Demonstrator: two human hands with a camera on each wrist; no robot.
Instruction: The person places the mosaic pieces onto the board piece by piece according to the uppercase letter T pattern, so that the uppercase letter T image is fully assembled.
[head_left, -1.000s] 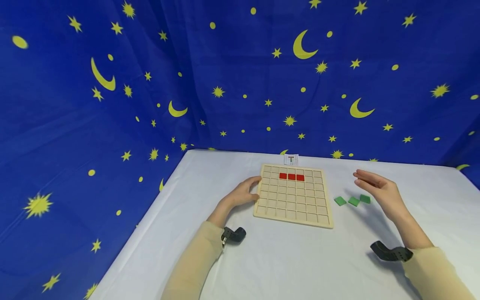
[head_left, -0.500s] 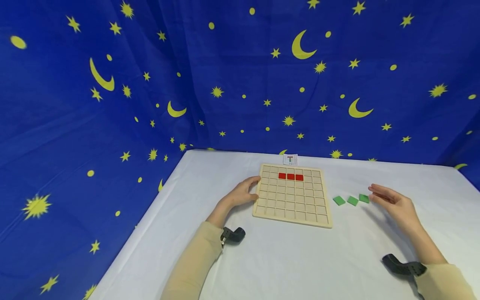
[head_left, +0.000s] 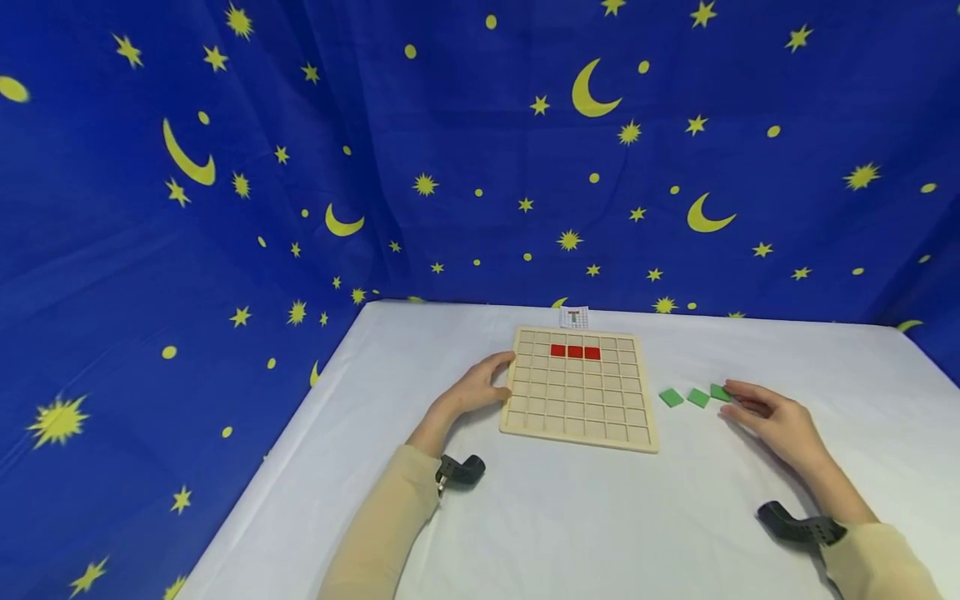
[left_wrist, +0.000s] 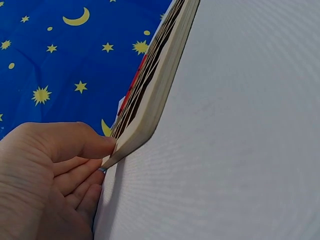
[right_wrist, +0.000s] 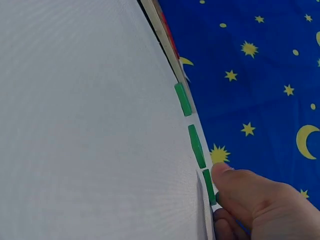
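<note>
Wooden and pale, the grid board lies flat on the white table in front of you, a little left of your right arm. Your left hand holds its left edge: the left wrist view shows your thumb on top of the rim and your fingers curled under the corner, so the edge is pinched between them. Three red tiles sit side by side in one row of squares near the board's far edge.

To the right of the board, three green tiles lie in a short line on the table, apart from each other and from the board. Your right hand rests low at the right end of that line, its fingertips on the rightmost green tile; in the right wrist view your thumb touches that tile's edge with the fingers bent beside it, though whether the tile is lifted you cannot tell.

A small printed card stands just behind the board, against the blue star-and-moon cloth.
</note>
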